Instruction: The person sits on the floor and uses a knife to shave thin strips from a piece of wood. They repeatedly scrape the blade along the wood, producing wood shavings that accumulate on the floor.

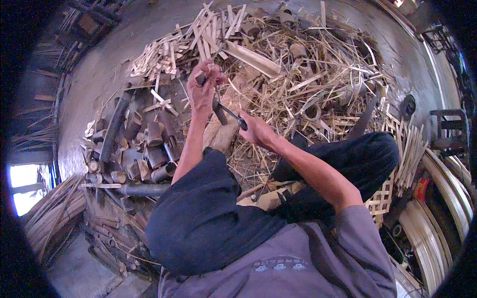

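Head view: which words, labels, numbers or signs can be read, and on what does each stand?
Grey shirt: one curved line of printed lettering on the chest, above three small blue shapes; wording withheld.
Red patch at the right: too small and blurred to tell whether it bears lettering.
No other text can be made out.

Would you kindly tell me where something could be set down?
Bare floor shows upper left, between the dark stack and pale strips, and upper right, beyond the shavings. It is crowded beside the hands: bamboo pieces left, shavings right.
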Demonstrator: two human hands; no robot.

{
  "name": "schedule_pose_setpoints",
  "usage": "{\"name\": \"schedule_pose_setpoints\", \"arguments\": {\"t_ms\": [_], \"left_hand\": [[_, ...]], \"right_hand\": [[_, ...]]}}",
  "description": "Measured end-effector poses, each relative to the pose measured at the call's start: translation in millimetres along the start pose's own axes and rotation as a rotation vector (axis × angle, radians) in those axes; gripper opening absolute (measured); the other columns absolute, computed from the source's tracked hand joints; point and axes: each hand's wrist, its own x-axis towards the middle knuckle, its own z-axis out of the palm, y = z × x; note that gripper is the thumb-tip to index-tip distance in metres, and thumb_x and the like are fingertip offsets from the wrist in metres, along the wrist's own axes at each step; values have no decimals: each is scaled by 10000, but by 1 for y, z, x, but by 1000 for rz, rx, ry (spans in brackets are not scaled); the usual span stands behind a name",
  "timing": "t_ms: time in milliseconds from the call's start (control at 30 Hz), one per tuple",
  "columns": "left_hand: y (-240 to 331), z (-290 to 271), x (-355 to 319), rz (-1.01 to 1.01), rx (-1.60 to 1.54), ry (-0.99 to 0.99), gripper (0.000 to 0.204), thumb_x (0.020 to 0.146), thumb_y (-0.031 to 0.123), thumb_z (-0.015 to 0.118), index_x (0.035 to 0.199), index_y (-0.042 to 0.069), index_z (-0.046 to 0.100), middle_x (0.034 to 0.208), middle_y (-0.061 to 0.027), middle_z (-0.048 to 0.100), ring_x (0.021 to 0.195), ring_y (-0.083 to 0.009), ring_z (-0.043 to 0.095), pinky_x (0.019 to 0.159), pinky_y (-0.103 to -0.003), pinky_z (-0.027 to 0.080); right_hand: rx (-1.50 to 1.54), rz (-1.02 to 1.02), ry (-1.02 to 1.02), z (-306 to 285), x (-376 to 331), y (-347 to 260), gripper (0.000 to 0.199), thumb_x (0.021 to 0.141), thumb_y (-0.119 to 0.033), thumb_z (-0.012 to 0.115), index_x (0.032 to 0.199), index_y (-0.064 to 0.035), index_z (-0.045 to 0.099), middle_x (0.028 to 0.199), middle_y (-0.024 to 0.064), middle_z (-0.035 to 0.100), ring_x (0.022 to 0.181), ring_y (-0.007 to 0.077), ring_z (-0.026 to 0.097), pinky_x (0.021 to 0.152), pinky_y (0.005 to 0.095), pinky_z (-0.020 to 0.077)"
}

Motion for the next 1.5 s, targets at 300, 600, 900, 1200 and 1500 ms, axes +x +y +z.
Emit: {"name": "schedule_pose_setpoints", "arguments": {"t_ms": [300,600,900,1200,1500], "left_hand": [[-26,-2,-6,-57,122,-156,275,873,177,688,1047,-35,666,843,-90,691,759,-126,651,705,-235,536],[-113,-107,-77,-492,872,-239,358,913,331,616,979,-19,652,702,-66,628,617,-133,583,640,-326,523],[15,-115,-87,-766,82,-16,125,927,160,509,982,49,498,671,-3,459,504,-82,441,588,-307,516],[30,-94,-134,-616,685,-81,261,869,120,504,1083,-20,552,653,-26,502,485,-128,483,475,-298,429],[68,-119,-163,-745,436,-154,283,1005,298,431,1046,36,530,647,-35,494,459,-108,450,471,-281,426]], "right_hand": [[-10,-24,64,-15,-26,26,246,829,-218,603,996,-56,525,733,169,608,613,355,581,582,417,457],[-12,367,326,-46,-41,8,366,839,-325,617,1058,-34,581,795,204,635,761,377,630,688,444,479],[-574,95,216,-58,1,-14,287,807,-347,624,996,-138,572,780,132,657,732,337,655,605,450,501],[-527,-443,62,2,29,-50,196,781,-225,594,948,-125,573,649,138,633,597,339,654,488,488,494],[-646,41,283,-67,58,-1,367,782,-449,633,908,-104,645,689,147,650,627,321,652,552,431,517]]}}
